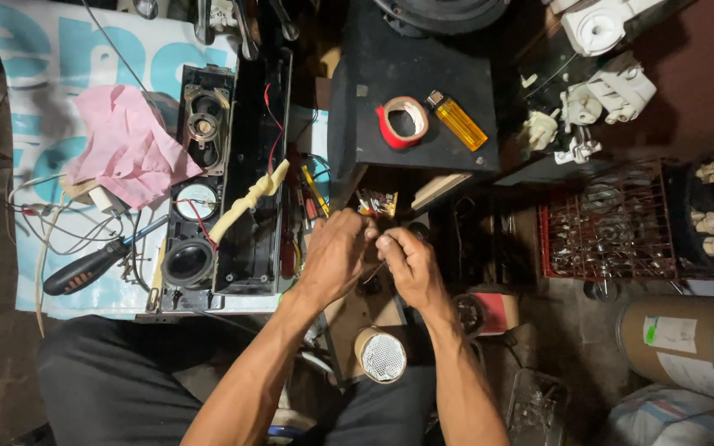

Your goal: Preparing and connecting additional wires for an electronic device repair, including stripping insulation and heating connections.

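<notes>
both hands, left hand [334, 256] and right hand [407, 266], are pinching a thin wire [373, 271] slanting diagonally; its ends are getting lost in the dark clutter

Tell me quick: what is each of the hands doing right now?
Left hand: closed, fingertips pinching something small; what it is cannot be told.
Right hand: closed, pinching a thin wire.

Bare forearms, dark trousers [117, 372]
</notes>
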